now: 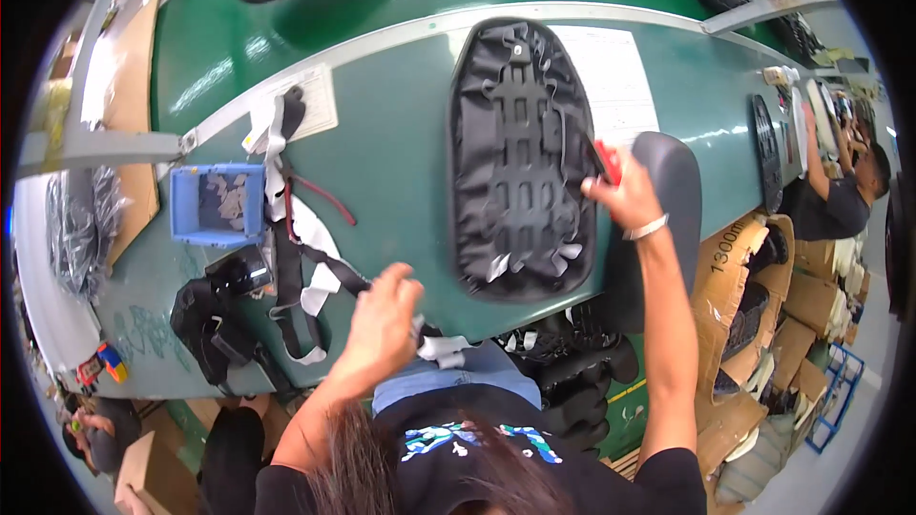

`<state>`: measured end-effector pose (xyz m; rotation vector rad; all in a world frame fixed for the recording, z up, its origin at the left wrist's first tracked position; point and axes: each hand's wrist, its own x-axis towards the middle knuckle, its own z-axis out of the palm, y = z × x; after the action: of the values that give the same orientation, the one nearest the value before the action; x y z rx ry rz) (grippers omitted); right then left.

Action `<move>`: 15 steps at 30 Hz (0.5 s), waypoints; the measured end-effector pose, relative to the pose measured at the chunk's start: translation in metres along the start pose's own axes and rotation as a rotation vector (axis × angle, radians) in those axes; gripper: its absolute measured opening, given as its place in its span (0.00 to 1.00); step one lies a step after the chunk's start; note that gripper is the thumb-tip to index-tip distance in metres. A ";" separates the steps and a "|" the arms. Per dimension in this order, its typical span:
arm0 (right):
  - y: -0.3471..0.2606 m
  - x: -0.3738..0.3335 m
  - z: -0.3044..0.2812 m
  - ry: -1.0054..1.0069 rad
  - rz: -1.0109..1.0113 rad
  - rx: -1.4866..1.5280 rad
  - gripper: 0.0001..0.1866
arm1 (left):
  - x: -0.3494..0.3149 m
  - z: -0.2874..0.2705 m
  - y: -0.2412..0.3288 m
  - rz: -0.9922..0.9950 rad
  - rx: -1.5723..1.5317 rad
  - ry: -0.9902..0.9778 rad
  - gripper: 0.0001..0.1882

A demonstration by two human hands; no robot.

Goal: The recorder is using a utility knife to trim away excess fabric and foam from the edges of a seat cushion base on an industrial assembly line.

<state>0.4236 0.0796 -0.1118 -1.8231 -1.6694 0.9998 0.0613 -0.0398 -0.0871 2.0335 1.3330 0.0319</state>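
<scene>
A padded black seat-shaped panel point(520, 162) lies on the green table, its underside up. Gathered black fabric rings a slotted plastic frame, and small white tabs point(571, 251) stick out near its lower end. My right hand point(625, 193) is closed around red-handled scissors point(607, 162) at the panel's right edge; the blades are hard to make out. Near the table's front edge, my left hand point(384, 319) has its fingers curled on a black-and-white strap point(329, 264). That strap trails from the pile at the left, past my hand and toward my lap.
A blue bin point(218, 205) with pale scraps stands at the left, near a black bundle point(215, 324). Paper sheets point(611, 76) lie behind the panel. A smooth black pad point(658, 219) leans at its right. Cardboard boxes point(739, 296) and a co-worker point(840, 186) are farther right.
</scene>
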 end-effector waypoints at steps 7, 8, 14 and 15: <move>-0.055 -0.115 0.071 -0.207 0.127 0.037 0.22 | -0.053 0.005 -0.021 -0.284 -0.204 -0.539 0.18; -0.055 -0.122 0.069 -0.275 0.129 -0.014 0.21 | -0.060 -0.001 -0.029 -0.251 -0.525 -0.542 0.19; -0.064 -0.118 0.064 -0.206 0.197 0.251 0.18 | -0.013 -0.032 0.028 -0.323 -0.765 0.223 0.13; -0.067 -0.112 0.071 -0.110 0.120 0.220 0.19 | 0.015 -0.014 0.032 -0.170 -0.464 0.429 0.11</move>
<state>0.3269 -0.0299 -0.0831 -1.7658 -1.4591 1.3014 0.0886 -0.0276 -0.0641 1.5624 1.5745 0.6699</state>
